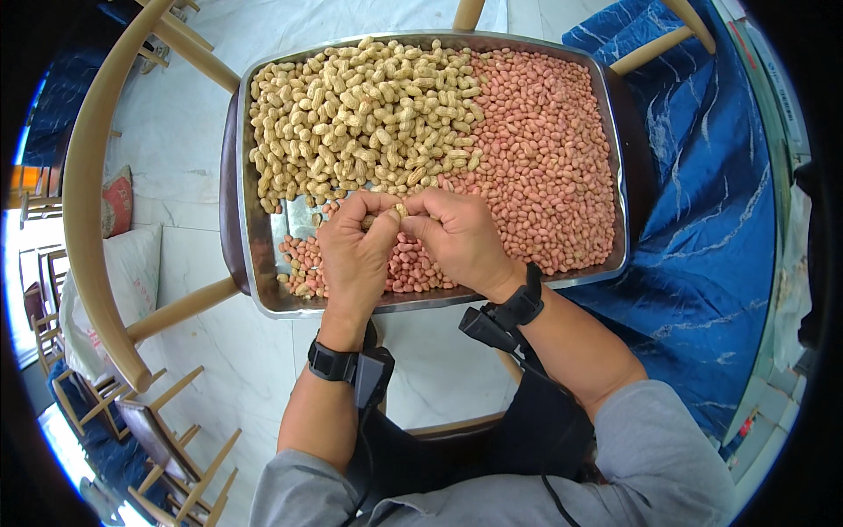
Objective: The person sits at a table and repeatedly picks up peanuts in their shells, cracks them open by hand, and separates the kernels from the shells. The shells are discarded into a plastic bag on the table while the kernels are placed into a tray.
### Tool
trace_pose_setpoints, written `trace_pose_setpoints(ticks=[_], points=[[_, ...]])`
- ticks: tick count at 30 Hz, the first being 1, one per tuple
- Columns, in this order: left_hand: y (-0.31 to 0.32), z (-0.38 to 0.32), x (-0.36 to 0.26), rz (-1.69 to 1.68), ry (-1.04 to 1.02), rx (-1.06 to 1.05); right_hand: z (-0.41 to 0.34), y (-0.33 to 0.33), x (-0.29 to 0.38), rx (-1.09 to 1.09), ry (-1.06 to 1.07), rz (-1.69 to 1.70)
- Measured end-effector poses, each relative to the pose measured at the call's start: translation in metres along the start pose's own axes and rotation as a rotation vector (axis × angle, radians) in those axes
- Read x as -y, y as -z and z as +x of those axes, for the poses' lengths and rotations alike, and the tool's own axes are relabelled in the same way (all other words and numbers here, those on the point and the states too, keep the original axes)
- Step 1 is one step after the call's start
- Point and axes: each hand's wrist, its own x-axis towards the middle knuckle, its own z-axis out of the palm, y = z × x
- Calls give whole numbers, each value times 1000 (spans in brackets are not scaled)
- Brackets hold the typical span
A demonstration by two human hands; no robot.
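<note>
Fingertips of my left hand (355, 253) and my right hand (461, 240) meet over a metal tray, pinching an unshelled peanut (400, 211) between them. Another peanut (368, 222) shows under the curled fingers of my left hand. Unshelled peanuts (362, 118) are heaped across the tray's back left. Pink-skinned shelled peanut kernels (546, 158) cover its right side. A smaller group of kernels (415, 267) lies along the near edge, partly hidden by my hands. Bare metal of the tray (280, 227) shows at the left.
The tray rests on a chair with a dark seat (232, 197) and a curved wooden back rail (85, 197). Blue marble-patterned cloth (698, 263) hangs at the right. On the left floor stand a white sack (122, 290) and further chairs (164, 441). Both wrists wear black strapped devices (372, 375).
</note>
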Motion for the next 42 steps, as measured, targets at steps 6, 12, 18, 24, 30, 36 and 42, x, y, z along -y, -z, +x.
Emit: trace_pose_setpoints(ticks=[6,12,18,24,30,36,42], points=[[4,2,-5,-443,234,59,2,6,11,35,-320,418],[12,8,-10,-252,18,-131,5,14,11,-57,-127,252],[16,7,-7,-296,23,-111,6,16,7,-117,-150,249],[10,3,-7,-347,14,-55,6,20,12,-31,-364,633],[7,4,-11,-39,20,-37,11,8,12,77,-492,888],[17,18,-13,-657,224,-97,10,15,8,28,-460,781],[9,15,-18,-852,257,157,6,-1,16,-128,-110,312]])
